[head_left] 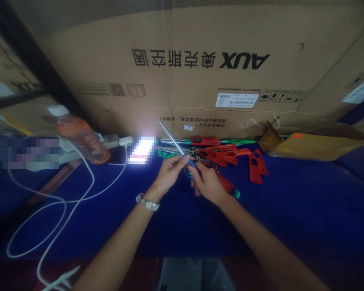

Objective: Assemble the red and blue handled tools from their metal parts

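Observation:
A long-nosed lighter (173, 139) with a slim metal tube and a blue handle is held between both hands, its tube slanting up to the left. My left hand (171, 171), wearing a watch on its wrist, pinches it where tube meets handle. My right hand (208, 180) is closed round the blue handle; its palm side is partly hidden. Just behind the hands lies a pile of red lighter parts (221, 153) with metal tubes and some green pieces. Two flat red handle pieces (256, 167) lie to the right of the pile.
A large cardboard box (182, 89) walls off the back. At the left are an orange drink bottle (83, 137), a white cable (92, 178) and a bright phone-like screen (142, 150). A yellow packet (318, 145) lies at the right on the blue table surface (279, 210).

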{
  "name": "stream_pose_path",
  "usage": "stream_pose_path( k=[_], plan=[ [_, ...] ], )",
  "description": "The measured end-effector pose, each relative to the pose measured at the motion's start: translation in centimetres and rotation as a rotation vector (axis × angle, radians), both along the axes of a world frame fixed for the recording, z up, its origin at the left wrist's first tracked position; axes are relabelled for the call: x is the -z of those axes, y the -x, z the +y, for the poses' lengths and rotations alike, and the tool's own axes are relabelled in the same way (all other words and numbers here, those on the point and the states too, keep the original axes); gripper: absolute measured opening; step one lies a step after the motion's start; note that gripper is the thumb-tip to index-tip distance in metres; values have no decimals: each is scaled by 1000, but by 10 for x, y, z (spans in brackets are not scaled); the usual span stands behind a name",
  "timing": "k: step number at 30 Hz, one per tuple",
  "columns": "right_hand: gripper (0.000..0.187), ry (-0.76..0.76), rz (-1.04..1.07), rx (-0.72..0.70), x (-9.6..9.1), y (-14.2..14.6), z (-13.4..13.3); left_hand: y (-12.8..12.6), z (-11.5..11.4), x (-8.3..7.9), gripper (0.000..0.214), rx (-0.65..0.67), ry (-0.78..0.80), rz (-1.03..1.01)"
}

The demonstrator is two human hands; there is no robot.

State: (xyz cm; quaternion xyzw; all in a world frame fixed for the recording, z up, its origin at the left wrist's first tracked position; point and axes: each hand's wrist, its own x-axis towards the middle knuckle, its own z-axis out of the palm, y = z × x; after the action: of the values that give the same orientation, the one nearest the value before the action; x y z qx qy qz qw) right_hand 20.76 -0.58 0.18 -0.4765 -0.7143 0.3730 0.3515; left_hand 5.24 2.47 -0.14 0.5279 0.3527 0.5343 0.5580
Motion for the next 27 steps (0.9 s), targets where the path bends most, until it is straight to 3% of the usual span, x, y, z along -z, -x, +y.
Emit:
stream_pose_path(
  k=[6, 15, 21, 27],
  plan=[
    [37, 148, 95, -55, 7, -2, 2, 7, 4, -3, 39, -111, 59, -107],
    [44, 268, 294, -88, 9, -2, 5, 5, 2, -10, 39, -79, 104, -164],
    [42, 217, 377, -105, 4, 6, 0, -9, -8, -14, 39, -35, 145, -381],
    [44, 257, 305, -17, 2, 19, -6, -11, -13, -19, 33, -102, 55, -415]
  ],
)
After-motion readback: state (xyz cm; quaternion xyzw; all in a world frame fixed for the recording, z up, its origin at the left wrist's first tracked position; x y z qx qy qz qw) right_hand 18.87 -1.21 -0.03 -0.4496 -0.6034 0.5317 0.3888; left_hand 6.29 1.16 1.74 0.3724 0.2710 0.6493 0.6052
